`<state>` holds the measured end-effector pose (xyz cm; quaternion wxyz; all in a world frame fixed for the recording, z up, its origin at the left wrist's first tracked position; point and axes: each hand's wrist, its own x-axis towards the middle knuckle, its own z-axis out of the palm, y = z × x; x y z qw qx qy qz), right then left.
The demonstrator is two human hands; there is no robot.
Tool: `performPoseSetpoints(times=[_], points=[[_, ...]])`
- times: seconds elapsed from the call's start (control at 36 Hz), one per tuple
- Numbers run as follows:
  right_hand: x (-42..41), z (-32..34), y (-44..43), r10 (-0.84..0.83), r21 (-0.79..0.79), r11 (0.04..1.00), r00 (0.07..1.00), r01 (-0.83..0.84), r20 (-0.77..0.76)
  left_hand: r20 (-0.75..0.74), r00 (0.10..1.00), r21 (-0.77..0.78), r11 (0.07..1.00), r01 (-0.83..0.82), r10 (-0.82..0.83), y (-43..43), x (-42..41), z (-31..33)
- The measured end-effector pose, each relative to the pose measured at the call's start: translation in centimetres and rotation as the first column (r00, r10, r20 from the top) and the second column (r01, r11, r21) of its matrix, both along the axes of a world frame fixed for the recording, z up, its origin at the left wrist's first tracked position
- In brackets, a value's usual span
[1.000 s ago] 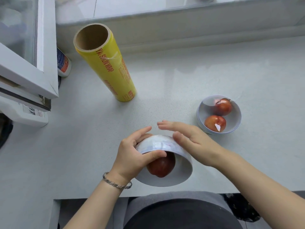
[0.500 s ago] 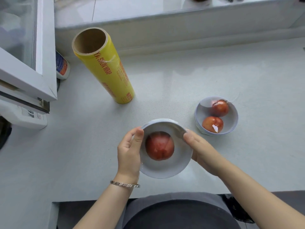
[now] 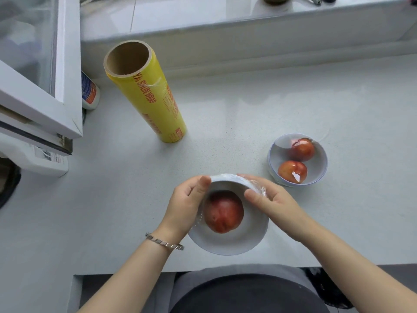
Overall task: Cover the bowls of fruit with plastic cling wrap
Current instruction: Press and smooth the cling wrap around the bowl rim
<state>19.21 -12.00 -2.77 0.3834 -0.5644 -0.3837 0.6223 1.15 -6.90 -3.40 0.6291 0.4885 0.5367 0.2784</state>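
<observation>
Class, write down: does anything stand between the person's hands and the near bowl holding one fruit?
Nothing visible does. The left hand and right hand both grip the near bowl at its far rim, with only cling wrap under the fingers.

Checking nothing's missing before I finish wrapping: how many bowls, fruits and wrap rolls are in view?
Bowls: 2 (near bowl, far bowl)
Red fruits: 3 (one in near bowl, two in far bowl)
Cling wrap rolls: 1
Total: 6
</observation>
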Motion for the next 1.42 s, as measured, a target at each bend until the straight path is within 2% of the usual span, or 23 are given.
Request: performPoseSetpoints(times=[0.08, 0.17, 0.22, 0.42, 0.5, 0.61, 0.69, 0.78, 0.97, 1.03, 1.11, 1.19, 1.42], points=[[0.2, 1.2, 0.4, 0.002, -0.012, 1.0, 0.999, -0.002, 0.032, 0.002, 0.997, 0.03, 0.996, -0.079, 0.079, -0.5, -0.2, -0.3], [0.6, 2.3, 1.2, 0.003, -0.013, 1.0, 0.991, -0.002, 0.132, -0.037, 0.997, 0.108, 0.992, -0.067, 0.071, -1.0, -0.4, -0.3], [0.9, 2.5, 1.7, 0.06, -0.046, 0.998, 0.978, -0.051, 0.199, -0.052, 0.997, 0.137, 0.989, -0.052, 0.059, -1.1, -0.5, -0.2], [1.5, 3.0, 2.5, 0.281, -0.176, 0.955, 0.917, -0.239, 0.281, -0.083, 0.996, 0.142, 0.99, -0.029, 0.041, -1.4, -0.9, -0.3], [1.2, 3.0, 2.6, 0.319, -0.173, 0.945, 0.899, -0.278, 0.3, -0.082, 0.996, 0.135, 0.991, -0.027, 0.039, -1.5, -1.0, -0.2], [1.0, 3.0, 2.5, 0.276, -0.107, 0.961, 0.892, -0.254, 0.358, -0.08, 0.996, 0.128, 0.991, -0.031, 0.041, -1.8, -0.9, -0.2], [0.9, 3.0, 2.7, 0.169, -0.057, 0.986, 0.94, -0.159, 0.296, -0.092, 0.995, 0.13, 0.991, -0.016, 0.028, -1.8, -1.1, -0.3], [0.7, 2.9, 2.8, 0.084, -0.117, 0.991, 0.974, -0.061, 0.208, -0.111, 0.994, 0.142, 0.99, 0.008, 0.007, -1.9, -1.3, -0.5], [1.2, 2.8, 3.2, 0.209, -0.333, 0.927, 0.974, -0.172, 0.081, -0.14, 0.99, 0.15, 0.988, 0.044, -0.023, -1.9, -1.2, -0.1], [1.4, 2.8, 3.4, 0.299, -0.368, 0.899, 0.946, -0.235, 0.125, -0.148, 0.988, 0.152, 0.987, 0.06, -0.037, -2.0, -1.2, 0.0], [1.5, 2.8, 3.7, 0.416, -0.378, 0.866, 0.89, -0.327, 0.184, -0.166, 0.984, 0.148, 0.985, 0.088, -0.063, -2.1, -1.2, 0.0], [1.5, 2.9, 3.8, 0.447, -0.377, 0.844, 0.888, -0.381, 0.104, -0.179, 0.98, 0.144, 0.984, 0.108, -0.082, -2.1, -1.0, 0.2], [1.1, 2.3, 3.5, 0.353, -0.251, 0.906, 0.936, -0.341, 0.002, -0.241, 0.959, 0.121, 0.976, 0.179, -0.146, -2.1, -1.1, 0.1]])
